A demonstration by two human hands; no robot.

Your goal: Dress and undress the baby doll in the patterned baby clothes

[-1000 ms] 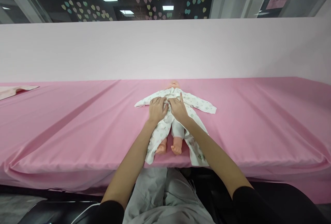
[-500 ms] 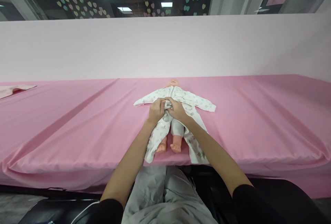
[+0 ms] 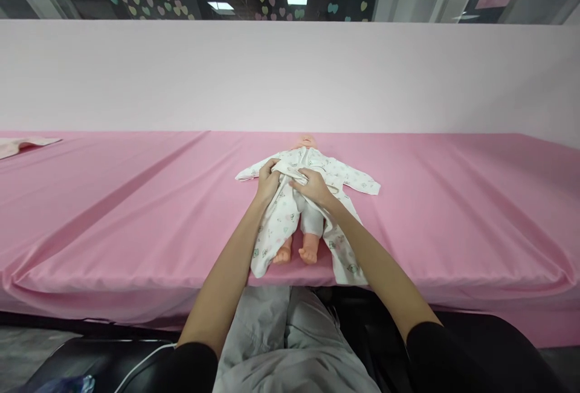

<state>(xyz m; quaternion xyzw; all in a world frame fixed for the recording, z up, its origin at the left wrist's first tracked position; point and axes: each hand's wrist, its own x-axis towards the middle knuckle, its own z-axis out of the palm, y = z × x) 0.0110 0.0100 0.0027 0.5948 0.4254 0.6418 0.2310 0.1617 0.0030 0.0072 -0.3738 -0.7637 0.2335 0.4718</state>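
Observation:
A baby doll (image 3: 309,248) lies on its back, feet toward me, in a white printed baby romper (image 3: 277,224) with the sleeves spread out to both sides. The romper's front hangs open below the waist, so white cloth on the legs and the bare feet show. My left hand (image 3: 268,182) is closed on the romper's front flap at the doll's waist, on the left. Just right of it, my right hand (image 3: 316,187) has its fingers closed on a fold of the same cloth. The fingertips of both hands are partly hidden in the fabric.
A pink sheet (image 3: 453,217) covers the table, with creases on both sides. At the far left lies a pale cloth (image 3: 27,144). Behind the table stands a white wall (image 3: 290,78) with dark windows above it. My legs (image 3: 290,338) are against the front edge.
My hands have moved apart; the left one went left and slightly up, drawing the romper's flap wider between them. The doll stays in place. The camera view has shifted slightly.

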